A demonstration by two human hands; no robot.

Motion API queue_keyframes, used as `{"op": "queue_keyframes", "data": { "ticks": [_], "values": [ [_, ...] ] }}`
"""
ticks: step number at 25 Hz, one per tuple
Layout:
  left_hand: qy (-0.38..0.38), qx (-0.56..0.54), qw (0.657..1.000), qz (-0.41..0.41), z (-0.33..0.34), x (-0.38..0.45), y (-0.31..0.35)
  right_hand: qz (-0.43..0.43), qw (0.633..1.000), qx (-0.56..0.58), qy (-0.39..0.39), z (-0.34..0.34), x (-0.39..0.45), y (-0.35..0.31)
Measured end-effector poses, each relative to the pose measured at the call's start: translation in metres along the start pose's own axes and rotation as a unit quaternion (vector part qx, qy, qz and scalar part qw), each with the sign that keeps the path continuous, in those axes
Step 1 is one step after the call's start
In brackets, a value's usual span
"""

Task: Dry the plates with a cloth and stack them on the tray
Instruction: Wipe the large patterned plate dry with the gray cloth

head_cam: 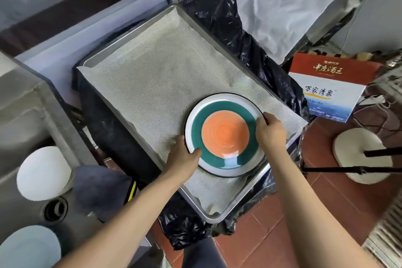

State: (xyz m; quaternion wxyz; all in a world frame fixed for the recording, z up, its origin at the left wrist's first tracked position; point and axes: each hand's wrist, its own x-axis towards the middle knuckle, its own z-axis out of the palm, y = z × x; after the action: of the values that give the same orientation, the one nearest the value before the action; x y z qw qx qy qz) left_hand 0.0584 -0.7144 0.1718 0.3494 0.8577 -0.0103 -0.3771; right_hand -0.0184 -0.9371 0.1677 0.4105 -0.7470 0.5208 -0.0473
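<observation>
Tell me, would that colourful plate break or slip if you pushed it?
The plate looks glazed and shiny, so probably stiff and breakable. The mesh liner under it likely stops sliding. Both hands, left hand and right hand, hold its rim.

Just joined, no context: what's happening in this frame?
A person holds a plate with an orange centre and green ring by its rim, left hand on one side and right hand on the other, at the near end of a mesh-lined metal tray. No other plate shows on the tray. Pale plates wait in the sink to the left, beside a dark cloth.
</observation>
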Motion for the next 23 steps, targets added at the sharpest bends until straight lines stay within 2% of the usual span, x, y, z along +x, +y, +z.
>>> {"op": "queue_keyframes", "data": {
  "ticks": [5,11,16,23],
  "values": [
    [0.02,0.008,0.999,0.036,-0.015,-0.008,0.001,-0.095,0.995,-0.026,0.036,0.006,-0.021,-0.011],
    [0.022,-0.019,0.992,0.121,-0.053,-0.031,0.0,-0.197,0.979,0.053,0.026,0.027,-0.065,-0.049],
    [0.084,-0.036,0.981,0.17,-0.096,-0.062,-0.009,-0.278,0.957,0.081,-0.029,0.047,-0.103,-0.09],
    [0.182,-0.103,0.966,0.155,-0.146,-0.1,-0.044,-0.351,0.923,0.097,-0.12,0.09,-0.16,-0.137]
  ]
}}
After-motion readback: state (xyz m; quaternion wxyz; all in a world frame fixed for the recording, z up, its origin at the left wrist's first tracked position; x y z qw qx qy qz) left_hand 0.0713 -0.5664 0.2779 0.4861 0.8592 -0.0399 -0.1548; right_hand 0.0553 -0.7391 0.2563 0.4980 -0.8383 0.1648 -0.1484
